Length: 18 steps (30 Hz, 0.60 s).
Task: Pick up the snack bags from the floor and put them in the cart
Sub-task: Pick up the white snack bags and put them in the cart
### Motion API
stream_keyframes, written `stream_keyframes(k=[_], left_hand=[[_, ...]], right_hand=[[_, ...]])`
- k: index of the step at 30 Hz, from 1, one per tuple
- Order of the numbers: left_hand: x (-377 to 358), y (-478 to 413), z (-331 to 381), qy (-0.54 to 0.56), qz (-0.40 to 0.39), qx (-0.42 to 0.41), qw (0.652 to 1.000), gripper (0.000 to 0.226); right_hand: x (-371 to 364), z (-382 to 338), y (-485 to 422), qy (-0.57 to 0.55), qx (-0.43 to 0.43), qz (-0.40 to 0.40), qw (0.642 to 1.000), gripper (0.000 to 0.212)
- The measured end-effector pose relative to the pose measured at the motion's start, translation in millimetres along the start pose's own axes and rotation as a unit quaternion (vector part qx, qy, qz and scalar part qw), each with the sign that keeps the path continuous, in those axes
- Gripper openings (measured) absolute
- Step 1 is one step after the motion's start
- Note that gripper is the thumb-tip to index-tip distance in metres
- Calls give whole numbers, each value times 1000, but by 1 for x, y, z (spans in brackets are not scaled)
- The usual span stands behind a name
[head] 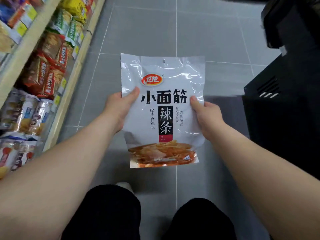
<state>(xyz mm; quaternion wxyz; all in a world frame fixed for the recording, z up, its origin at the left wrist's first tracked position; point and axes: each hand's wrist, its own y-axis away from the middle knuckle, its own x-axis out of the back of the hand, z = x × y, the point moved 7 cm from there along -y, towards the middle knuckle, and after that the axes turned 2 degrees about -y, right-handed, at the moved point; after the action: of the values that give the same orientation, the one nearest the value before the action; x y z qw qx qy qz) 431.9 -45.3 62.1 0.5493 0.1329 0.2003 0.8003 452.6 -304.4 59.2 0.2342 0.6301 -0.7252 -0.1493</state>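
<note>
Smooth grey tile floor [216, 40] below, a wooden shelf [69, 87] of crinkly packets at nine to eleven o'clock, and a black box [285, 118] at three. Dead centre, held off the floor, is the flat, glossy white snack bag [162, 104], long axis twelve-to-six, top at twelve. The left hand [119, 108] pinches its nine o'clock edge and the right hand [206, 115] its three o'clock edge, thumbs in front.

Fingers of left hand [119, 108] and right hand [206, 115]: hidden behind snack bag [162, 70], thumbs alone showing; shelf packets [43, 70]: blurred, labels unreadable, cut by left edge; black box [280, 118]: cut by right edge, kind unclear; dark trouser legs [110, 213]: cut by bottom edge.
</note>
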Motion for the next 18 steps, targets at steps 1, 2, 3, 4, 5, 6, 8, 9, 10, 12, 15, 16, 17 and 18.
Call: stream_keyframes(k=[1, 2, 3, 4, 5, 6, 8, 9, 10, 12, 15, 16, 17, 18], left_hand=[[-4, 6, 10, -7, -3, 5, 1000, 16], [-9, 14, 23, -15, -6, 7, 1000, 16], [-13, 26, 39, -25, -9, 10, 1000, 16], [-16, 38, 54, -34, -11, 8, 999, 18], [-18, 51, 70, -41, -14, 7, 999, 21], [-21, 66, 87, -49, -17, 9, 999, 23], [-29, 108, 132, -58, -20, 11, 998, 20], [-29, 122, 147, -59, -15, 9, 998, 17], [-30, 138, 164, -59, -11, 6, 998, 15], [-33, 181, 198, -65, -19, 8, 998, 15], [-33, 242, 237, -73, -35, 0, 997, 17], [-34, 258, 244, -73, -42, -3, 996, 18], [-34, 280, 255, -70, -43, -5, 997, 19], [-34, 291, 260, -66, -47, -6, 997, 19]], right_hand=[[7, -8, 8, -1, -7, 7, 1000, 27], [15, -18, 18, 1, -15, 15, 1000, 29], [24, -31, 32, 4, -26, 23, 999, 31], [31, -42, 45, 7, -34, 28, 999, 33], [39, -55, 59, 5, -38, 31, 999, 35], [47, -70, 75, -1, -42, 32, 999, 33], [70, -108, 118, -19, -50, 37, 998, 27], [75, -120, 133, -24, -52, 34, 998, 27], [83, -134, 150, -28, -52, 33, 998, 28], [103, -163, 192, -31, -58, 28, 997, 34], [132, -198, 249, -37, -45, 25, 998, 33], [139, -207, 265, -39, -35, 24, 998, 33], [149, -218, 286, -39, -24, 26, 999, 32], [154, -223, 297, -41, -18, 28, 999, 30]])
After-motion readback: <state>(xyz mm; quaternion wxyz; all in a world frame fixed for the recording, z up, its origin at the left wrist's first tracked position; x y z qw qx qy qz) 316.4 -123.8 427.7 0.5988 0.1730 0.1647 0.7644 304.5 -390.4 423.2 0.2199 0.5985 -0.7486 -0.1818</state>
